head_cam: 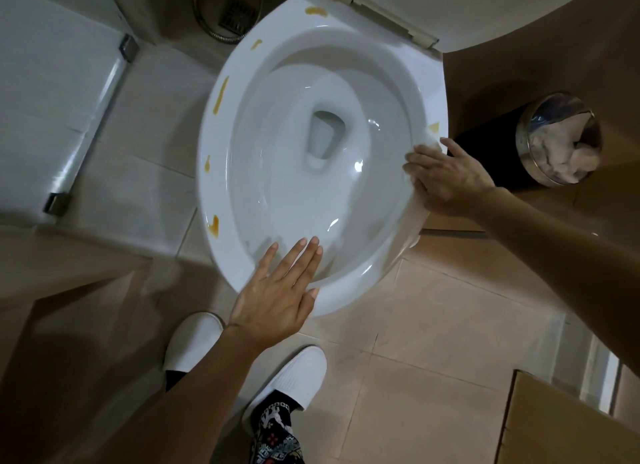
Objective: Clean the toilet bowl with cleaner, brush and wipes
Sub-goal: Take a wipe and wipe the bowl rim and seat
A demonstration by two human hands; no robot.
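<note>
The toilet bowl [263, 173] is seen to be of glossy white ceramic, smooth and streaked with highlights. A soft white paper wipe [420, 218] is draped over its rim. The waste bin [533, 159] is rimmed in shiny metal, and the floor [433, 342] is laid with smooth beige tiles.

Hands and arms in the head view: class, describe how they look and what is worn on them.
Both forearms are bare up to the frame edge, with no sleeves showing. The left hand and right hand wear no gloves, and no rings, watch or bracelet show. The left hand's fingers have short, unpainted nails.
</note>
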